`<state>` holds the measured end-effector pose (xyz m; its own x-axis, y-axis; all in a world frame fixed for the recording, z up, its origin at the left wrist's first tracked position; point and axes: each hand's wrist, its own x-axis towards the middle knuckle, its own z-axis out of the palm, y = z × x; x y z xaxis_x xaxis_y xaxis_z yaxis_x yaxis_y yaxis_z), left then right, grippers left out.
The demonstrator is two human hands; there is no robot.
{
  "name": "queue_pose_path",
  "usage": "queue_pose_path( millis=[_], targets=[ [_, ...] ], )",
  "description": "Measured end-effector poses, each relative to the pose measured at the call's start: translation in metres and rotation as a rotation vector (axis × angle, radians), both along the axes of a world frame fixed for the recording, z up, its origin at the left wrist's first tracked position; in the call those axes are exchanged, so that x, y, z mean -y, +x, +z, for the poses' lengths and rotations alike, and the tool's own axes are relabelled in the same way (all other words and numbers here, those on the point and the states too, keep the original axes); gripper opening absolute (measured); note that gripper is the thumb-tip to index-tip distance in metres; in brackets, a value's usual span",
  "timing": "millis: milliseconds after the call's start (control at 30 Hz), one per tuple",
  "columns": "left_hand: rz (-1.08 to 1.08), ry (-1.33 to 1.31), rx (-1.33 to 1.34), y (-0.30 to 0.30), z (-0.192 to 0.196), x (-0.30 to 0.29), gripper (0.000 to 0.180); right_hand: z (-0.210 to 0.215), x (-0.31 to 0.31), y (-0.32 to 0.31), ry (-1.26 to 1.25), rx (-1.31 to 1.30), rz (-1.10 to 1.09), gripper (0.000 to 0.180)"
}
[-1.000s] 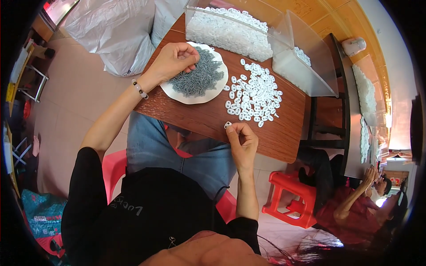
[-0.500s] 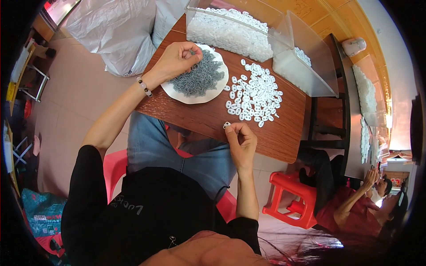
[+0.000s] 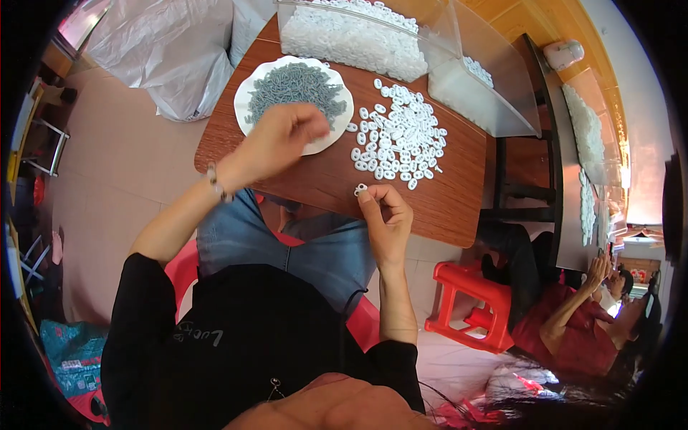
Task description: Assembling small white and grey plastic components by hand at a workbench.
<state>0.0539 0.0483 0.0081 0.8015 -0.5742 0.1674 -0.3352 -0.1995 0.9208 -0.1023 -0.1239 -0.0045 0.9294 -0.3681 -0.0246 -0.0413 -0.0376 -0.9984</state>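
on a brown table (image 3: 444,218) seen from above, a small white oval piece (image 3: 360,190) is held at the near edge, at the tip of the right hand (image 3: 389,222); it is pinched between thumb and forefinger, the other fingers being curled in. the left hand (image 3: 290,140) is raised over the near rim of a white wavy-edged plate (image 3: 242,104), its thumb and fingers drawn near each other; it is blurred, and whether anything is gripped cannot be told. from the left fingertips, the white piece is found at about five o'clock, a short way off across brown tabletop, with the right hand the nearer, already touching it. its long axis is too small to be made out. grey slender bits (image 3: 297,86) are heaped on the plate, pointing every way, at about eleven o'clock from the left hand. a loose pile of white ovals (image 3: 408,132) is spread at one o'clock from the held piece, to the side of the gap between the hands rather than in it. beyond, toward twelve o'clock, a clear tub (image 3: 443,32) of white pieces is seen, and white sacks (image 3: 165,50) are slumped at ten o'clock.
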Motion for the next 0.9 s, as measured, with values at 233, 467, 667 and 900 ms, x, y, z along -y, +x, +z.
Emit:
queue_pose_path(
  millis=[233, 467, 667, 900],
  targets=[
    [-0.303, -0.028, 0.091, -0.060, -0.001, 0.009, 0.009, 0.011, -0.001, -0.010, -0.072, 0.027, 0.101, 0.004],
    [-0.334, 0.007, 0.226, -0.059, -0.001, 0.007, 0.005, 0.014, 0.004, -0.014, -0.231, 0.040, 0.090, 0.005],
    [-0.354, 0.031, 0.216, -0.058, -0.003, 0.005, 0.004, 0.011, 0.004, -0.014, -0.299, 0.084, 0.117, 0.006],
    [-0.354, 0.036, 0.212, -0.056, -0.005, 0.005, 0.003, 0.008, 0.002, -0.012, -0.290, 0.045, 0.123, 0.007]
  ],
)
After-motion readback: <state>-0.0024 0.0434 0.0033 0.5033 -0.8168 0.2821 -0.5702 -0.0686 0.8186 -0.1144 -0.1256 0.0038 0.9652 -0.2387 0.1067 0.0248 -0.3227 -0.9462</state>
